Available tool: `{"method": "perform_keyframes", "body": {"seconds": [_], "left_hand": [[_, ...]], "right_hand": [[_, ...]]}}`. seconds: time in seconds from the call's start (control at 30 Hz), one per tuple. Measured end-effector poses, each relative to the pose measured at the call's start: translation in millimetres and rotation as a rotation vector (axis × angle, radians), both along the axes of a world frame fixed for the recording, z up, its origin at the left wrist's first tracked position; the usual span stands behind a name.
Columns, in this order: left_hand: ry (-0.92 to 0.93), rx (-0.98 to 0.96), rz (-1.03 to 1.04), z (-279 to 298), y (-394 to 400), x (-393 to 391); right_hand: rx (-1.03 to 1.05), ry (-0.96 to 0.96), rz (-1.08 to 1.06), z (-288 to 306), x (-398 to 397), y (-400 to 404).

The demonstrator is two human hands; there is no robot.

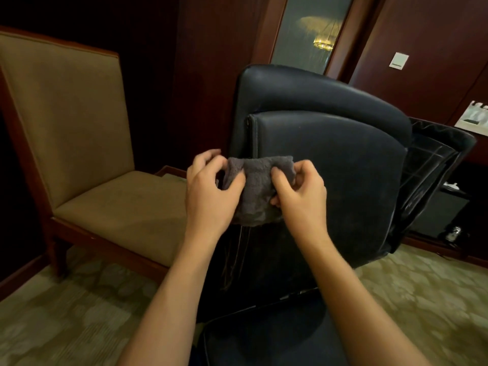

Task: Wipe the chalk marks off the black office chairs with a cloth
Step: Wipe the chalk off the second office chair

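Both hands, left hand [211, 191] and right hand [298, 194], pinch crumpled grey terry cloth [254, 191] with curled fingers (before black leather office chair [330, 165]).

No text, label, brand or number is showing clearly enough to be read. The white wall plate [398, 60] is carrying a small dark mark along its lower edge, too blurred to make out. The white card [472, 118] standing at the right edge is showing grey shapes and a dark strip, but nothing on it is reading as letters.
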State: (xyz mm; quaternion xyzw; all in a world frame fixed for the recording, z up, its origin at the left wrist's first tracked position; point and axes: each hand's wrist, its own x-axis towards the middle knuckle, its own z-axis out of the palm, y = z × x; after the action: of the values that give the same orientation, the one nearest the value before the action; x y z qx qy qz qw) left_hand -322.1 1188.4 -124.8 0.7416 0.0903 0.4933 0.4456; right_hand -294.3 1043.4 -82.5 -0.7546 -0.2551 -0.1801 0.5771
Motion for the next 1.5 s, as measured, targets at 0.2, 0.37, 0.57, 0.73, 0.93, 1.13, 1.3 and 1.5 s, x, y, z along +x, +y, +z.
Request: {"method": "perform_keyframes", "body": {"seconds": [0.2, 0.37, 0.57, 0.73, 0.93, 1.13, 1.3, 1.5], "left_hand": [[0.09, 0.031, -0.056, -52.3, -12.8, -25.6], [0.007, 0.07, 0.006, -16.2, -3.8, -9.2], [0.031, 0.04, 0.049, 4.5, -4.1, -1.4], [0.057, 0.008, 0.21, -65.2, -17.3, -19.9], [0.176, -0.031, 0.223, -76.0, -26.3, -36.4], [0.023, 0.002, 0.246, -23.6, -26.7, -13.8], [0.049, -0.041, 0.268, -73.9, -33.7, -18.1], [0.289, -0.027, 0.238, -152.8, -32.8, -38.2]], "right_hand": [[0.01, 0.09, -0.01, -60.9, -19.6, -17.8], [0.052, -0.023, -0.063, -26.5, -9.6, -7.6], [-0.12, -0.029, -0.041, 10.6, 1.8, 7.0], [-0.142, -0.084, -0.097, -49.7, -17.7, 3.9], [-0.194, -0.163, -0.129, -76.0, -35.6, 5.8], [-0.135, -0.293, -0.204, -13.4, -18.4, 17.2], [-0.257, -0.258, -0.198, -65.8, -25.9, 7.5], [-0.32, -0.143, -0.122, -139.1, -52.8, 0.2]]}}
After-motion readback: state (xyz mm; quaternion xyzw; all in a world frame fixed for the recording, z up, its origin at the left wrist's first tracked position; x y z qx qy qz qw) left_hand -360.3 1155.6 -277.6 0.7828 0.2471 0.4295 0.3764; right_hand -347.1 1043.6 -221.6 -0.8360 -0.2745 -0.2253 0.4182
